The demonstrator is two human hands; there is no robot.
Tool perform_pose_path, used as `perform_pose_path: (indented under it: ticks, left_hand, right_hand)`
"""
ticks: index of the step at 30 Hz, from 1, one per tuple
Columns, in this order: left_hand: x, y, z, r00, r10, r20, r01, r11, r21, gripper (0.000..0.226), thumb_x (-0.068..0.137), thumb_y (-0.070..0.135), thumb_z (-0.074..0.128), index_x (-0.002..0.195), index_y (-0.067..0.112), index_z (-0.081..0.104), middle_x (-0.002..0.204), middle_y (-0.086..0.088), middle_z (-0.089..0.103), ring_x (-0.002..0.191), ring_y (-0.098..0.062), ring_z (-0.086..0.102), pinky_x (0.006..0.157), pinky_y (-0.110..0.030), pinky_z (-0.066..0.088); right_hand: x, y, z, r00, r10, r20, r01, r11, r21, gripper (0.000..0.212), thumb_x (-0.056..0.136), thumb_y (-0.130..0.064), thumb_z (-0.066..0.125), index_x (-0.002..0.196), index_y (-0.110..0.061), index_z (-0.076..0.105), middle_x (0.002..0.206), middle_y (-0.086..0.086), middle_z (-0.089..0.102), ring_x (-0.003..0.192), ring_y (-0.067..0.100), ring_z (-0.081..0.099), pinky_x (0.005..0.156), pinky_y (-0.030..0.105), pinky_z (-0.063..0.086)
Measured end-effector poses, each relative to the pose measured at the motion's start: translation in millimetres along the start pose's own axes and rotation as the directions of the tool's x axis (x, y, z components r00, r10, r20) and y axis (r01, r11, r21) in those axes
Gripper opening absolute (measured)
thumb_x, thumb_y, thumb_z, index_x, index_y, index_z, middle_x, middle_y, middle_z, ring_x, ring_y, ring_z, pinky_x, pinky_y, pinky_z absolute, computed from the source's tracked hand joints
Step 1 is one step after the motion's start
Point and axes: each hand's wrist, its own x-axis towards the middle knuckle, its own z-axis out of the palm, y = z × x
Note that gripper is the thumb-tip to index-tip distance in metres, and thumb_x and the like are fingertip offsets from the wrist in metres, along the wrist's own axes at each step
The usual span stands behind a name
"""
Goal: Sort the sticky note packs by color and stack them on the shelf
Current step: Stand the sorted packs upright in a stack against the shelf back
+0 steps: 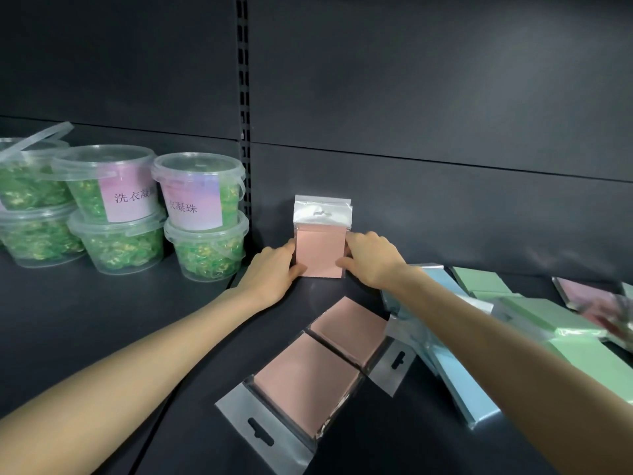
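Note:
An orange-pink sticky note pack [320,252] in clear wrapping stands upright near the shelf's back wall. My left hand [275,270] grips its left edge and my right hand [371,260] grips its right edge. Two more orange-pink packs [310,378] [351,325] lie flat on the dark shelf [102,320] in front of it. Blue packs [455,368] lie under my right forearm, partly hidden. Green packs [483,281] [568,341] and a pink pack [582,293] lie scattered to the right.
Several clear lidded tubs of green pods [203,231] are stacked two high at the left, with pink labels. A slotted upright post [244,97] divides the dark back wall. Bare shelf surface lies between the tubs and the upright pack.

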Motion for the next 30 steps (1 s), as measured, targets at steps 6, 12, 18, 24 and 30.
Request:
perform_pose_path:
  ticks: [6,12,18,24,30]
  left_hand:
    - [-0.5,0.3,-5.8,1.000,-0.021,0.021,0.020,0.999,0.046,0.031,0.094,0.034,0.054,0.108,0.006,0.053,0.092,-0.017,0.063,0.088,-0.037,0.059,0.069,-0.039,0.047]
    - [-10.3,10.2,-28.1,0.996,-0.085,0.035,0.080,0.990,0.119,0.035,0.091,0.043,0.055,0.100,0.009,0.054,0.100,-0.009,0.058,0.098,-0.032,0.057,0.078,-0.041,0.047]
    - [-63.8,36.3,-64.3,0.958,0.005,0.288,0.047,0.984,-0.173,0.044,0.078,0.053,0.066,0.110,0.021,0.064,0.108,0.008,0.064,0.094,-0.003,0.059,0.077,-0.016,0.045]
    - [-106.5,45.5,-73.0,0.838,0.079,0.540,-0.008,0.991,-0.132,0.072,0.072,0.048,0.076,0.135,0.030,0.047,0.126,0.023,0.051,0.117,0.004,0.048,0.090,-0.008,0.035]
    - [-110.8,43.7,-73.1,0.863,-0.002,0.505,0.104,0.979,-0.174,0.084,0.067,0.034,0.084,0.139,0.021,0.042,0.126,0.014,0.053,0.111,-0.001,0.052,0.074,-0.006,0.042]
  right_hand:
    - [-5.7,-1.4,-5.0,1.000,0.007,0.012,-0.007,1.000,0.023,0.021,0.094,-0.030,0.051,0.102,-0.011,0.052,0.114,0.014,0.057,0.105,0.038,0.054,0.081,0.039,0.042]
    - [-21.1,4.5,-19.2,0.999,0.034,-0.009,-0.033,0.992,0.123,0.035,0.083,-0.037,0.063,0.100,-0.009,0.051,0.104,0.008,0.056,0.089,0.030,0.051,0.076,0.036,0.043]
    - [-61.0,11.7,-31.9,0.958,-0.150,0.244,0.089,0.966,0.245,0.062,0.073,-0.042,0.075,0.126,-0.018,0.052,0.120,-0.001,0.057,0.111,0.018,0.055,0.098,0.032,0.045]
    - [-71.1,5.2,-22.7,0.897,-0.230,0.377,0.154,0.963,0.222,0.076,0.072,-0.040,0.078,0.137,-0.024,0.042,0.129,-0.005,0.052,0.112,0.015,0.052,0.100,0.031,0.043]
    - [-69.1,2.2,-24.1,0.881,-0.213,0.424,0.132,0.968,0.213,0.080,0.071,-0.039,0.079,0.137,-0.017,0.041,0.128,0.000,0.052,0.113,0.021,0.053,0.102,0.038,0.043]
